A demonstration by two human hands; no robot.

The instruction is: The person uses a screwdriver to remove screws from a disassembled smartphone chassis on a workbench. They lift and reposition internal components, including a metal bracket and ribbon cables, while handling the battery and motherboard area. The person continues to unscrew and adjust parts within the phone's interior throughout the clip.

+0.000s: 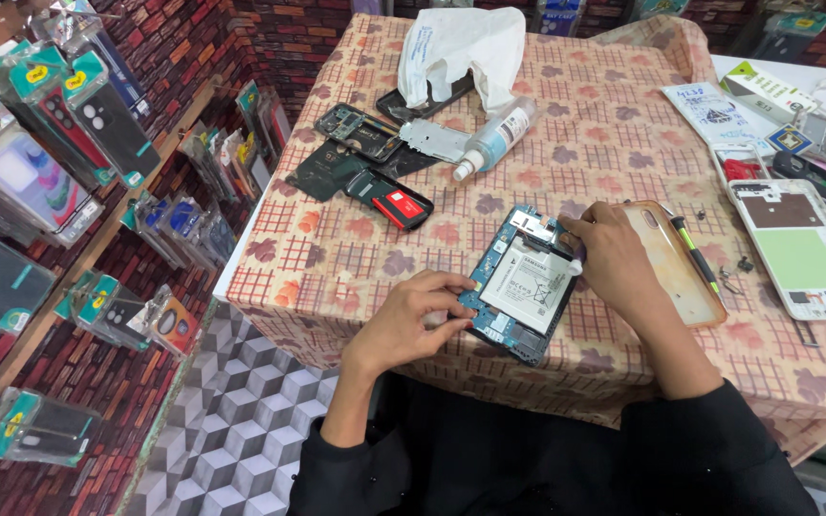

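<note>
The left hand (411,320) has its fingers (451,325) curled and pressed on the near-left edge of the opened phone (525,284), pinning it to the cloth (336,258) rather than lifting it; the right hand (614,258) has its fingertips (571,229) pinched at the phone's far edge, and a small pale piece shows just under them, though whether it is a tool tip or a part, I cannot tell. The phone lies back-off and face down, its white battery (526,287) and blue board showing, near the front edge of the cloth; the step in hand looks like work on the inside at the top of the board, one hand steadying while the other picks. The next move seems to call for a fine, light pull or pry without the phone sliding, so the left hand's hold matters. Just right of the phone, partly under the right hand, lies a clear case (676,268) with a green-handled tool (695,253) beside it; beyond the phone lie dark phone parts (365,153), a spray bottle (494,139) and a white bag (461,48); further right, a white frame (795,248).
</note>
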